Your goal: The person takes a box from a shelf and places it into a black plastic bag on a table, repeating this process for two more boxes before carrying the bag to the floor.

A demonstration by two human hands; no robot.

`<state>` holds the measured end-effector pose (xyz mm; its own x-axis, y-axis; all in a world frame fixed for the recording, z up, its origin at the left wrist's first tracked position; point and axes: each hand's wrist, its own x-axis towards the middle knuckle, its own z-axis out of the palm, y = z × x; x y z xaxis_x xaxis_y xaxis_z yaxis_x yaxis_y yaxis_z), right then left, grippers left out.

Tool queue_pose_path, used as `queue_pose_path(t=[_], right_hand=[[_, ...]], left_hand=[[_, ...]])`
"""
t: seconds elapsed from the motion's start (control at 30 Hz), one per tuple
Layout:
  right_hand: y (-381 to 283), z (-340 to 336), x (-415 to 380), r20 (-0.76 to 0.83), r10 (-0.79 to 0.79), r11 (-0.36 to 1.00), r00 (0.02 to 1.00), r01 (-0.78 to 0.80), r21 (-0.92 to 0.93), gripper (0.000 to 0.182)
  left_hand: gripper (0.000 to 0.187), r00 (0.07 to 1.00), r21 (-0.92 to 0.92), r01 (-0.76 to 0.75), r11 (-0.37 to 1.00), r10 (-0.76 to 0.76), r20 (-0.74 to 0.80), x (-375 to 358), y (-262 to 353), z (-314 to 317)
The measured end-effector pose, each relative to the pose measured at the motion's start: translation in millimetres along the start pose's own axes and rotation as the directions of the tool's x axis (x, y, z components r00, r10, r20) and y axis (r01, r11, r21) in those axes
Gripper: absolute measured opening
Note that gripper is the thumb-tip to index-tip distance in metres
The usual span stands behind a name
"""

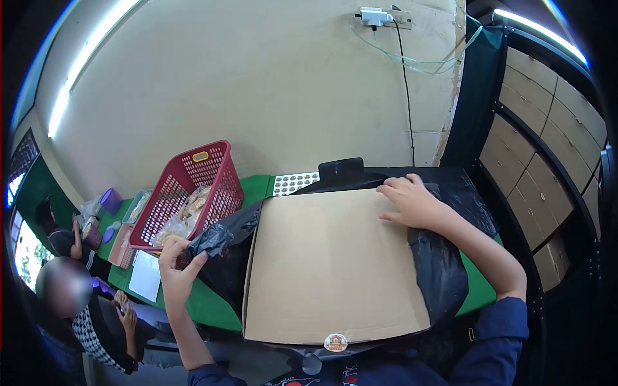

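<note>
A flat brown cardboard box [335,270] lies in front of me on top of a black plastic bag [441,276], which spreads out from under its sides. A round sticker [335,342] sits on the box's near edge. My left hand [178,267] pinches a bunched corner of the bag, out to the left of the box. Over the far right corner of the box rests my right hand [409,201], palm down with its fingers stretched out. Part of the bag's far side is hidden behind the box.
A red plastic basket [222,174] holding clear packets stands at the back left. Beside the wall lies a sheet of round stickers [295,184]. White paper [145,276] is on the green tablecloth [257,186]. Two people are at the left; shelves of cardboard boxes [528,161] line the right.
</note>
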<state>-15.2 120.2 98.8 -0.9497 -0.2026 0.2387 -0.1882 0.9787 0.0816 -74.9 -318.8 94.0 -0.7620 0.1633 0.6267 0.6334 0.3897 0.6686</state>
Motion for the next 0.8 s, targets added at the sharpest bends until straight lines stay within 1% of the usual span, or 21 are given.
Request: queue_pose_path(t=[0.03,0.07,0.1,0.13,0.17,0.2,0.23,0.27,0.3,0.33,0.37,0.4,0.47,0.5,0.53,0.6,0.63,0.73,0.8], right_hand=[[-8,-20,-16,-0.054,0.029,0.999,0.998,-0.031,-0.043,0.058],[-17,-37,-32,-0.109,0.057,0.994,0.992,-0.067,-0.084,0.062],[-21,-49,-49,-0.103,0.131,0.991,0.986,-0.130,0.010,0.068],[-22,-57,-68,-0.090,0.204,0.975,0.975,-0.194,0.104,0.075],[-20,-58,-87,-0.088,0.217,0.937,0.972,-0.182,0.298,0.082],[-18,-58,-108,-0.086,0.228,0.862,0.970,-0.160,0.480,0.089],[-25,-65,-128,-0.029,0.349,0.752,0.937,-0.261,0.605,0.092],[-32,-70,-149,0.043,0.454,0.613,0.890,-0.347,0.709,0.094],[-37,-65,-171,-0.001,0.486,0.607,0.874,-0.337,0.720,0.092],[-40,-57,-192,-0.039,0.517,0.599,0.855,-0.329,0.730,0.090],[-38,-47,-211,0.047,0.462,0.536,0.886,-0.321,0.781,0.086],[-39,-40,-226,0.138,0.395,0.462,0.909,-0.326,0.825,0.082],[-68,-38,-231,0.347,0.479,0.191,0.806,-0.482,0.855,0.067],[-71,-27,-232,0.267,0.492,0.360,0.829,-0.472,0.805,0.044],[-72,-22,-233,0.293,0.491,0.405,0.820,-0.513,0.757,0.040],[-75,-15,-232,0.332,0.492,0.493,0.805,-0.572,0.655,0.037],[-81,-10,-226,0.316,0.506,0.369,0.803,-0.533,0.762,0.039],[-91,-24,-212,0.474,0.455,0.289,0.753,-0.629,0.722,0.034],[-88,-30,-211,0.438,0.437,0.346,0.786,-0.596,0.724,0.030]], left_hand=[[0.019,0.992,-0.048,0.104,0.993,-0.099,0.084,0,4,-3],[0.023,0.985,-0.211,0.153,0.965,-0.132,0.110,-2,-1,-4],[0.026,0.976,-0.366,0.205,0.908,-0.162,0.146,-6,-9,-3],[0.030,0.964,-0.509,0.257,0.821,-0.185,0.189,-10,-14,-1],[0.042,0.941,-0.603,0.329,0.726,-0.202,0.270,-15,-10,-1],[0.047,0.956,-0.532,0.288,0.796,-0.208,0.206,-25,-13,-1],[0.051,0.969,-0.454,0.246,0.856,-0.206,0.137,-38,-19,-1],[0.055,0.978,-0.369,0.207,0.906,-0.196,0.067,-52,-24,0],[0.060,0.968,-0.203,0.249,0.947,-0.234,0.094,-68,-20,-6],[0.065,0.953,-0.029,0.286,0.958,-0.281,0.116,-84,-13,-14],[0.057,0.912,-0.033,0.353,0.935,-0.336,0.235,-99,-17,-24],[0.049,0.850,-0.027,0.427,0.904,-0.391,0.354,-110,-22,-32],[0.028,0.695,0.129,0.559,0.819,-0.548,0.465,-123,-11,-20],[0.024,0.713,0.224,0.441,0.869,-0.490,0.502,-114,10,-8],[0.021,0.668,0.207,0.463,0.862,-0.493,0.558,-110,12,-2],[0.023,0.626,0.159,0.496,0.854,-0.478,0.615,-107,12,2],[0.024,0.624,0.101,0.536,0.838,-0.474,0.621,-107,12,0],[0.027,0.599,0.062,0.569,0.820,-0.465,0.653,-108,19,-6],[0.029,0.598,0.076,0.557,0.827,-0.462,0.655,-107,25,-4]])
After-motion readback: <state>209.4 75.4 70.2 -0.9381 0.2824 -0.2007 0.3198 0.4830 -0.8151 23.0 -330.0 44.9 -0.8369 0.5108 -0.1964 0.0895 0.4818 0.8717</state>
